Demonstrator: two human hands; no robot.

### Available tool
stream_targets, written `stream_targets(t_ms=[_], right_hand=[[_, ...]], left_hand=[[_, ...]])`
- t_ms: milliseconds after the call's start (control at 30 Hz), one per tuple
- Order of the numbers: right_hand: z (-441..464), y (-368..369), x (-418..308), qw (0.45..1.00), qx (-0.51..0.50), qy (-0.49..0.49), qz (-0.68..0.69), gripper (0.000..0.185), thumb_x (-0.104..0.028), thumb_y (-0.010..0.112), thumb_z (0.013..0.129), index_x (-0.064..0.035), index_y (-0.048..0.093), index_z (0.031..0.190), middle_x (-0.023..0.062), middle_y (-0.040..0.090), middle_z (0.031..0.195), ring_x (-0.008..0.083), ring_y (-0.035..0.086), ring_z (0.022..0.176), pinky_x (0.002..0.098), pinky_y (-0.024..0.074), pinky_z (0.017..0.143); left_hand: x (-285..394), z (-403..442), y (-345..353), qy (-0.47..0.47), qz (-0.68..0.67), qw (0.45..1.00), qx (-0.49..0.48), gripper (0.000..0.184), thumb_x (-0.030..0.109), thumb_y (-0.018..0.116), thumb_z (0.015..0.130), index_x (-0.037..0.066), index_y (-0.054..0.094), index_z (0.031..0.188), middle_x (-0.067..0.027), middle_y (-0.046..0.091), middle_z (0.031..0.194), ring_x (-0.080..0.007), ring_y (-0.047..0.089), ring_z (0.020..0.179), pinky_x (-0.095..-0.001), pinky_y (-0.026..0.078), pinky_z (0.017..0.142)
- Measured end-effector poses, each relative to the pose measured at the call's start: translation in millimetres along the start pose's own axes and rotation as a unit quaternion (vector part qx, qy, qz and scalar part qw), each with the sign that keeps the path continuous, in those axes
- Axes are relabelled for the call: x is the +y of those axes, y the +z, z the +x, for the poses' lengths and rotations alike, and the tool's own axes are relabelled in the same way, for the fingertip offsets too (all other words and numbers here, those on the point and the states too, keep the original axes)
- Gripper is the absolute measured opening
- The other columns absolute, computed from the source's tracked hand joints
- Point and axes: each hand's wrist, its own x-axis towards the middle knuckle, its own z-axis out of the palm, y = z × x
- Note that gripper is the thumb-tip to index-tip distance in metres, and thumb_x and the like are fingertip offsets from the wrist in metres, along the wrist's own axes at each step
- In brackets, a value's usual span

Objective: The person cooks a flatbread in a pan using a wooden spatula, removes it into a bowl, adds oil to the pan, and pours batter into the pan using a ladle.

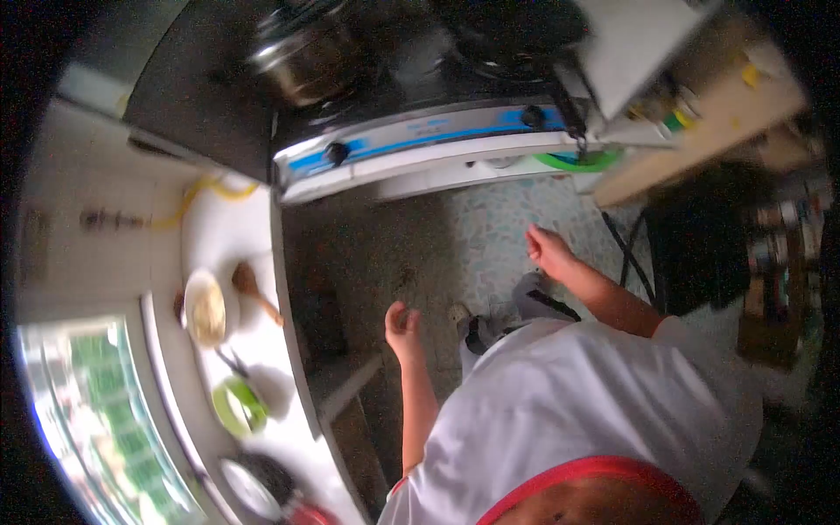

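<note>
My left hand (403,329) hangs over the dark floor beside the white counter, its thumb and fingers slightly apart with nothing between them. Farther right, my right hand (549,250) is above the patterned floor, its fingers curled together and nothing seen in them. Both hands are below the front of a stove (429,131) and touch nothing. On the stove stand a metal pot (311,74) and a dark pan (516,39).
The counter (249,219) at left holds a white bowl of food (208,311), a wooden spoon (255,291), a green bowl (234,409) and a dark pan (265,477). A window is at lower left. A wooden surface (709,131) and black bag-like shape stand at right.
</note>
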Motion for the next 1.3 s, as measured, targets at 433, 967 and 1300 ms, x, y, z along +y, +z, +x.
stream_targets(t_ms=[433, 967, 1300], right_hand=[[-172.8, -55.1, 79.7, 0.979, 0.187, -0.075, -0.038, 0.021, -0.026, 0.052, 0.081, -0.0083, 0.054, 0.093, 0.001, 0.053, 0.08, 0.0101, 0.05, 0.072, 0.023, 0.0401, 0.062], [-610.1, -379.3, 154.7, 0.644, 0.659, -0.367, -0.128, 0.037, -0.022, 0.039, 0.086, -0.0013, 0.043, 0.115, 0.0115, 0.044, 0.117, 0.0235, 0.041, 0.108, 0.0334, 0.028, 0.094], [-624.3, -436.0, 265.1, 0.675, 0.71, -0.073, -0.186, 0.031, -0.016, 0.046, 0.081, -0.0003, 0.047, 0.108, 0.012, 0.049, 0.109, 0.0233, 0.046, 0.099, 0.032, 0.034, 0.088]], left_hand=[[-29.5, 14.5, 108.2, 0.26, 0.293, 0.775, -0.496, 0.017, 0.016, 0.055, 0.079, -0.001, 0.06, 0.075, -0.0073, 0.06, 0.068, -0.0159, 0.055, 0.062, -0.0278, 0.043, 0.058], [-228.1, 41.6, 111.0, 0.3, 0.44, 0.692, -0.488, 0.029, 0.024, 0.054, 0.07, 0.01, 0.053, 0.095, -0.0041, 0.058, 0.075, -0.0218, 0.055, 0.058, -0.0367, 0.043, 0.05], [-67.0, 69.3, 391.1, 0.119, 0.385, 0.853, -0.333, 0.03, 0.026, 0.048, 0.079, 0.0, 0.052, 0.093, -0.0094, 0.059, 0.07, -0.0183, 0.059, 0.053, -0.0295, 0.047, 0.038]])
